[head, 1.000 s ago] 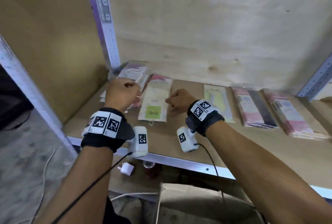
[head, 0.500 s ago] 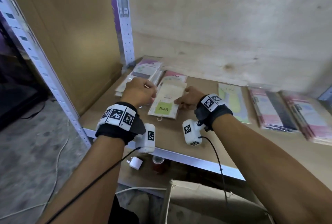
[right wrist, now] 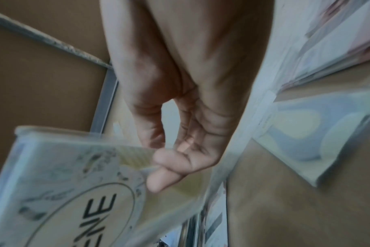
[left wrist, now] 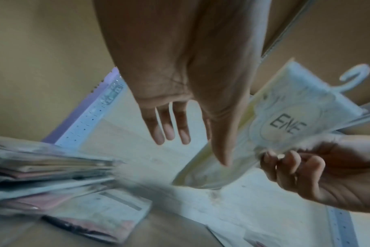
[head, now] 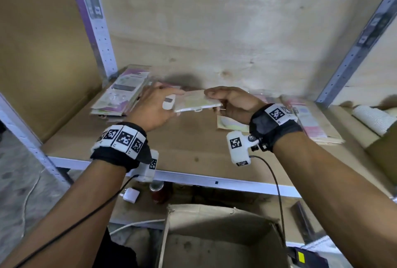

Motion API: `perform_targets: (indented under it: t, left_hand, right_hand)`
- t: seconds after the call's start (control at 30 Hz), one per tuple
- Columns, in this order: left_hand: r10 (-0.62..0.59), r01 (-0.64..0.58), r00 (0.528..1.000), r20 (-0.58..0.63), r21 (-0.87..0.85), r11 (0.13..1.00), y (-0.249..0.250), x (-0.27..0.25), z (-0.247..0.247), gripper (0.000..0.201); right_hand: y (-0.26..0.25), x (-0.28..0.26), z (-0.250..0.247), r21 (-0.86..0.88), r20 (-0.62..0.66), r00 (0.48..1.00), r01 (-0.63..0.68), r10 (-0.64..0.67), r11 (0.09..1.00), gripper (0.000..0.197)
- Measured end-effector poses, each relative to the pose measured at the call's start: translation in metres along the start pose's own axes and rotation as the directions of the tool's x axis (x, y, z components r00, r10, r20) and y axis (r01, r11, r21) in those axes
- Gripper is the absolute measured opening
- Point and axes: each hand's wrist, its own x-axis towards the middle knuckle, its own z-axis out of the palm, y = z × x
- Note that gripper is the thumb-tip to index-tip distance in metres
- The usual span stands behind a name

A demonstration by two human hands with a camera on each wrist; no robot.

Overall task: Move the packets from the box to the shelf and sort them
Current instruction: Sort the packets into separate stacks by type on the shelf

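Observation:
A cream packet marked ENE [head: 193, 102] [left wrist: 285, 127] [right wrist: 74, 183] hangs tilted in the air above the wooden shelf [head: 182, 149]. My right hand [head: 225, 100] [right wrist: 158, 160] pinches its right end between thumb and curled fingers. At the packet's left end is my left hand [head: 159, 104] [left wrist: 195, 148], fingers straight, only the thumb lying against the packet. A mixed stack of packets [head: 122, 93] [left wrist: 42, 175] lies at the shelf's back left. A yellow packet [head: 229, 124] [right wrist: 306, 142] lies flat under my right wrist.
Pink packets [head: 307, 117] lie on the right of the shelf. The open cardboard box [head: 214, 235] stands below the shelf's front edge. Metal uprights [head: 94, 20] [head: 354, 48] flank the bay. A white charger [head: 131, 195] and a can [head: 156, 190] sit underneath.
The ENE packet lay flat on the shelf under both hands; now it is lifted off the board and held between them, toward the right.

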Motion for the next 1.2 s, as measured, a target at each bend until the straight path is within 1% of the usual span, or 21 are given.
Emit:
perform_targets:
  t: [0.07, 0.13, 0.17, 0.2, 0.23, 0.3, 0.37, 0.43, 0.5, 0.53, 0.57, 0.63, 0.7, 0.77, 0.83, 0.93, 1.0, 1.07, 1.13, 1.17, 1.2]
  left_hand:
    - [0.076, -0.08, 0.995, -0.063, -0.068, 0.994, 0.012, 0.003, 0.006, 0.045]
    - [0.098, -0.113, 0.989, -0.107, -0.14, 0.984, 0.023, 0.006, 0.011, 0.023]
    - [0.093, -0.112, 0.987, -0.133, -0.149, 0.983, 0.027, 0.008, 0.014, 0.022]
    - [0.078, -0.102, 0.986, -0.151, -0.158, 0.982, 0.03, 0.01, 0.016, 0.028]
    - [0.06, -0.09, 0.986, -0.159, -0.187, 0.978, 0.033, 0.011, 0.018, 0.033]
    - [0.051, -0.097, 0.985, -0.166, -0.283, 0.954, 0.039, 0.012, 0.023, 0.032]
    - [0.056, -0.105, 0.99, -0.13, -0.409, 0.907, 0.041, 0.015, 0.03, 0.031]
    - [0.023, -0.055, 0.998, -0.066, -0.525, 0.849, 0.041, 0.016, 0.038, 0.035]
    - [-0.029, 0.025, 1.0, 0.004, -0.626, 0.78, 0.043, 0.017, 0.047, 0.025]
    - [-0.05, 0.069, 0.998, 0.047, -0.663, 0.745, 0.045, 0.016, 0.052, 0.02]
    - [-0.065, 0.112, 0.993, 0.094, -0.691, 0.714, 0.048, 0.015, 0.057, 0.018]
    - [-0.084, 0.195, 0.979, 0.188, -0.716, 0.67, 0.052, 0.013, 0.068, 0.019]
    - [-0.099, 0.249, 0.965, 0.245, -0.719, 0.649, 0.054, 0.014, 0.075, 0.021]
    - [-0.16, 0.281, 0.959, 0.234, -0.715, 0.64, 0.054, 0.02, 0.076, 0.03]
    - [-0.251, 0.299, 0.951, 0.179, -0.732, 0.612, 0.05, 0.03, 0.075, 0.043]
    - [-0.304, 0.292, 0.943, 0.138, -0.782, 0.551, 0.047, 0.04, 0.075, 0.045]
    - [-0.308, 0.298, 0.942, 0.133, -0.753, 0.586, 0.044, 0.043, 0.077, 0.042]
    - [-0.309, 0.304, 0.942, 0.129, -0.716, 0.628, 0.042, 0.044, 0.079, 0.041]
    - [-0.322, 0.31, 0.938, 0.127, -0.719, 0.622, 0.041, 0.045, 0.081, 0.039]
    - [-0.334, 0.309, 0.935, 0.117, -0.729, 0.61, 0.04, 0.046, 0.081, 0.037]
    - [-0.349, 0.31, 0.931, 0.107, -0.737, 0.6, 0.039, 0.047, 0.081, 0.035]
  right_hand:
    - [-0.003, -0.009, -0.008, 0.051, 0.03, 1.0, -0.001, 0.0, 0.999, 0.016]
    - [-0.006, -0.018, -0.018, 0.084, 0.052, 0.999, 0.001, -0.006, 0.996, 0.013]
    - [-0.007, -0.022, -0.023, 0.097, 0.057, 0.998, 0.004, -0.009, 0.995, 0.014]
    - [-0.008, -0.027, -0.028, 0.102, 0.055, 0.998, 0.007, -0.012, 0.995, 0.017]
    - [-0.009, -0.031, -0.032, 0.099, 0.054, 0.998, 0.009, -0.014, 0.995, 0.019]
    - [-0.01, -0.039, -0.04, 0.065, 0.038, 0.999, 0.026, -0.029, 0.998, 0.016]
    - [-0.006, -0.047, -0.049, -0.022, -0.001, 0.998, 0.067, -0.067, 0.997, 0.008]
    - [0.003, -0.052, -0.058, -0.216, -0.024, 0.995, 0.089, -0.097, 0.972, 0.006]
    - [0.015, -0.056, -0.065, -0.405, -0.034, 0.995, 0.071, -0.093, 0.912, 0.024]
    - [0.02, -0.057, -0.067, -0.441, -0.031, 0.996, 0.062, -0.084, 0.895, 0.033]
    - [0.026, -0.057, -0.07, -0.433, -0.024, 0.997, 0.061, -0.079, 0.899, 0.04]
    - [0.039, -0.056, -0.076, -0.354, 0.0, 0.998, 0.06, -0.065, 0.933, 0.05]
    - [0.052, -0.056, -0.083, -0.253, 0.044, 0.998, 0.064, -0.054, 0.965, 0.045]
    - [0.062, -0.057, -0.088, -0.167, 0.078, 0.995, 0.074, -0.061, 0.983, 0.039]
    - [0.068, -0.058, -0.094, -0.125, 0.092, 0.994, 0.066, -0.054, 0.99, 0.036]
    - [0.07, -0.058, -0.102, -0.153, 0.13, 0.991, 0.053, -0.033, 0.987, 0.025]
    - [0.07, -0.055, -0.104, -0.187, 0.143, 0.989, 0.061, -0.034, 0.98, 0.015]
    - [0.069, -0.051, -0.104, -0.23, 0.149, 0.988, 0.074, -0.039, 0.97, 0.02]
    - [0.067, -0.048, -0.103, -0.297, 0.173, 0.984, 0.087, -0.036, 0.951, 0.02]
    - [0.066, -0.046, -0.104, -0.338, 0.184, 0.983, 0.075, -0.013, 0.938, 0.014]
    - [0.066, -0.046, -0.105, -0.373, 0.199, 0.98, 0.055, 0.022, 0.926, 0.014]
